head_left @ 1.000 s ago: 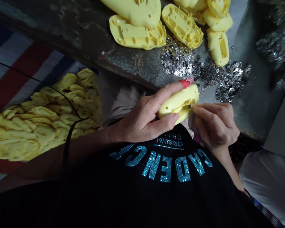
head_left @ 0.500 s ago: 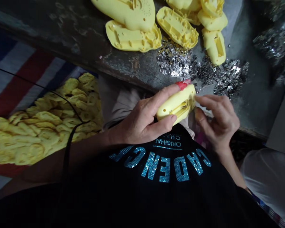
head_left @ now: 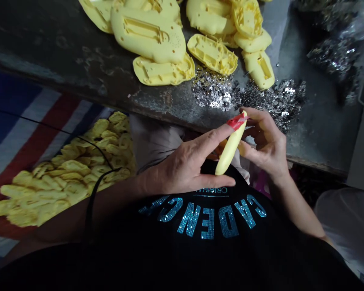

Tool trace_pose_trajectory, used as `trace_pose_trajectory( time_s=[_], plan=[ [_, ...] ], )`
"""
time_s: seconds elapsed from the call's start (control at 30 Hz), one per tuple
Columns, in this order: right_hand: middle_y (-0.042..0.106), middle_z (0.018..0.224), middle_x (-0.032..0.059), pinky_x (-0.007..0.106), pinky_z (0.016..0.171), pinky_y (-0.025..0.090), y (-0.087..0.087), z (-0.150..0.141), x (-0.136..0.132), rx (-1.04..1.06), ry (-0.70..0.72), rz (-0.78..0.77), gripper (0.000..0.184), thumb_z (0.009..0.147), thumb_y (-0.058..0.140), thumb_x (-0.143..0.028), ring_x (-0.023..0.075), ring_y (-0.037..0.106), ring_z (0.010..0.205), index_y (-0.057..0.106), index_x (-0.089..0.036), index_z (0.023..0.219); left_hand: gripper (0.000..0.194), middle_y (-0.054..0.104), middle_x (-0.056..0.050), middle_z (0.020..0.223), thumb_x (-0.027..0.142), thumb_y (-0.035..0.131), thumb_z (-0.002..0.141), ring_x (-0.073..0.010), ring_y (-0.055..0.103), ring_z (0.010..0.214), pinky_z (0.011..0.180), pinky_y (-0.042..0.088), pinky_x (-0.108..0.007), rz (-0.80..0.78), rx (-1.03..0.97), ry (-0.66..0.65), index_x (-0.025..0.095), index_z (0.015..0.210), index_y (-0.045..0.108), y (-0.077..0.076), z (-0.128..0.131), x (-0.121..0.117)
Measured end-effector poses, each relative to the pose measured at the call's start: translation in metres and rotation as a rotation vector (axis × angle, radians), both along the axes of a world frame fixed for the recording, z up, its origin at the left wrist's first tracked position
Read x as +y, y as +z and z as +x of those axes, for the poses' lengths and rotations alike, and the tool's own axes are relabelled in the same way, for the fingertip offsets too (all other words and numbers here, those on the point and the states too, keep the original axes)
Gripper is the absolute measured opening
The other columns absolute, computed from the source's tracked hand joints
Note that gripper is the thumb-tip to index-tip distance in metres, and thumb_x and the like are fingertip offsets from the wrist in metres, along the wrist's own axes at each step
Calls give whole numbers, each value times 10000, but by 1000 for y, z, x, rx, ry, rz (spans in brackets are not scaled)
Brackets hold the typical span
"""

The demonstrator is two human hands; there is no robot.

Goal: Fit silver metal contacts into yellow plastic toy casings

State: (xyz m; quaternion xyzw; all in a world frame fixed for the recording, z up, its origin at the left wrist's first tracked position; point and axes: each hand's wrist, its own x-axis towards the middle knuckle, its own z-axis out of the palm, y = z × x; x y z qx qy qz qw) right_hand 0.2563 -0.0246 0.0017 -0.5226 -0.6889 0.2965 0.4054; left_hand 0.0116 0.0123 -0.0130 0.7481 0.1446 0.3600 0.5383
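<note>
A small yellow plastic shell (head_left: 229,148) stands on edge between both hands, just above my dark shirt. My left hand (head_left: 188,165) pinches it, the red-taped forefinger on its top end and the thumb under its lower end. My right hand (head_left: 265,141) curls round its far side, fingers at the upper tip and thumb on its face. A heap of small shiny metal pieces (head_left: 248,95) lies on the bench right behind the hands.
Several yellow plastic housings (head_left: 157,44) lie on the dark worn bench (head_left: 63,52). A big pile of yellow shells (head_left: 69,165) rests on a striped cloth at the left. A black cord (head_left: 91,194) crosses it. Plastic bags of metal parts (head_left: 333,56) sit at the right.
The yellow shell has been turned from lying flat with its open side up to standing on edge. My right hand moved from its opening to its far side. The view shifted down.
</note>
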Motion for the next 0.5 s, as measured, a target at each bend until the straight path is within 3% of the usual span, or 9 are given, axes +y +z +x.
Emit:
trace_pose_trajectory(
  time_s=[0.1,0.17,0.27,0.37,0.5],
  plan=[
    [682,1354,130,402,892,691,-9,-4,-11,89,-93,115,510,983,760,-361,271,727,1141,638,-261,1468,1301,734,-100,1388,422,1060,695,-319,763,1172,963,723,-433,-277,-55,-97,401,1768,324,-4,-2,1],
    [684,1359,128,443,879,695,-14,-7,-17,90,-170,212,552,952,794,-364,301,720,1169,650,-292,1480,1210,709,-99,1365,425,1062,697,-305,738,1193,930,719,-388,-357,15,-132,379,1731,434,-1,-3,3],
    [698,1369,97,506,887,684,-18,-5,-23,41,-204,318,650,917,826,-389,328,703,1206,636,-362,1538,991,644,-87,1389,394,1040,737,-290,701,1249,921,714,-333,-387,97,-167,364,1627,606,9,-2,4],
    [703,1361,100,514,883,666,-17,1,-24,12,-186,363,708,896,848,-339,329,694,1204,628,-342,1570,950,639,-71,1330,339,1052,714,-254,719,1203,915,721,-316,-414,37,-169,380,1578,660,15,0,3],
    [691,1383,106,468,860,665,-14,1,-17,3,-150,354,743,872,884,-294,319,664,1239,634,-316,1572,906,676,-77,1289,318,1057,704,-249,748,1186,926,724,-318,-385,-28,-116,360,1537,703,11,0,3]
  ],
)
